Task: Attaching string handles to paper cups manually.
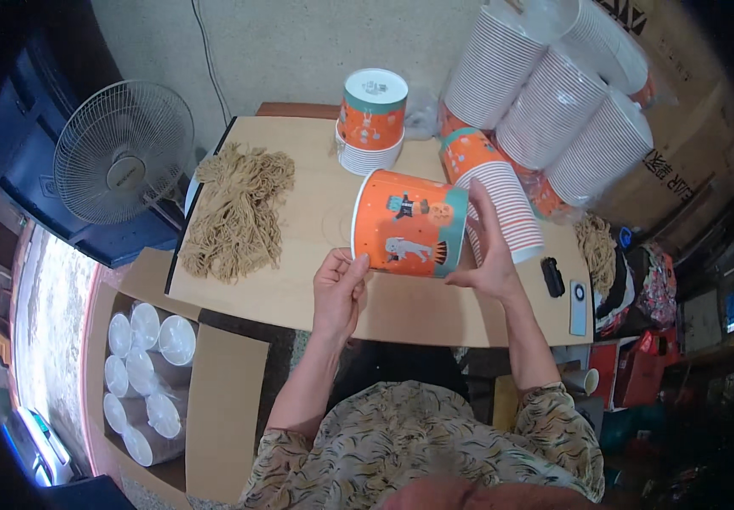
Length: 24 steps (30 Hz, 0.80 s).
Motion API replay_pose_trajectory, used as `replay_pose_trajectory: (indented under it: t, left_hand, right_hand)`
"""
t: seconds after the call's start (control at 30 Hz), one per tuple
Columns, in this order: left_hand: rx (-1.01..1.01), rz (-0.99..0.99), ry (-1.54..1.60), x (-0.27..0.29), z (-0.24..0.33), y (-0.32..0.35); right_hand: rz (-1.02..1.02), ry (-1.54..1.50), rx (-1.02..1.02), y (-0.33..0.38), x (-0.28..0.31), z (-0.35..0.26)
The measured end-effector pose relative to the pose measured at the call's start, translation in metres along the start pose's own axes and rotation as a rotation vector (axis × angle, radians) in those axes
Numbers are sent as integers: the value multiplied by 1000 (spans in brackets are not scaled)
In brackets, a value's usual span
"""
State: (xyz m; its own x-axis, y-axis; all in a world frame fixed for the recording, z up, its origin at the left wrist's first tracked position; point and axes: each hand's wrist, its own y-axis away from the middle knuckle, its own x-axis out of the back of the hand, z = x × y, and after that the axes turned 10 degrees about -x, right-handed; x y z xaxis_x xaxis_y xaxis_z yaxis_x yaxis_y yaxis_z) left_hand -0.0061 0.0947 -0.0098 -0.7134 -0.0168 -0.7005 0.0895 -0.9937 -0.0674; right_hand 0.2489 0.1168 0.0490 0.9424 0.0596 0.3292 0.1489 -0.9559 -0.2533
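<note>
"Between the two hands, what is the central object?"

"An orange paper bucket (403,225), printed with figures, held on its side above the table (316,183)."

"How does its long axis run?"

"Roughly left to right across the body: white rim (357,212) to the left, teal base end (457,208) to the right."

"And the grip?"

"Both hands grip the bucket. The left hand (339,289) pinches the near part of the rim, thumb against the outer wall. The right hand (495,262) spans the base end, thumb low, fingers reaching up its far side. Rim at left, base at right: this opposition appears to be the governing relation."

"Which hand is nearer the other buckets?"

"The right. A nested stack (513,204) lies obliquely just behind it; whether they touch cannot be told. Farther back stands an upside-down stack (371,123)."

"And beyond?"

"Bagged stacks (546,102) at the back right; a bundle of tan yarn (238,212) at the left; past the table's left edge, a fan (125,166) and an open carton (227,416)."
</note>
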Motion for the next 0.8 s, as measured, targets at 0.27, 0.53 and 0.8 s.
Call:
replay_pose_trajectory:
  t: [0.27, 0.53, 0.8]
  left_hand:
    - [-38, -101, -35, -22, 28, -64]
    - [99, -208, 476, -36, 74, -243]
    - [125, -174, 239, -37, 36, -368]
  right_hand:
    - [-86, -12, 48, -72, 9, -28]
    - [-3, 329, 185, -172, 62, -69]
    - [55, 774, 308, -314, 50, -65]
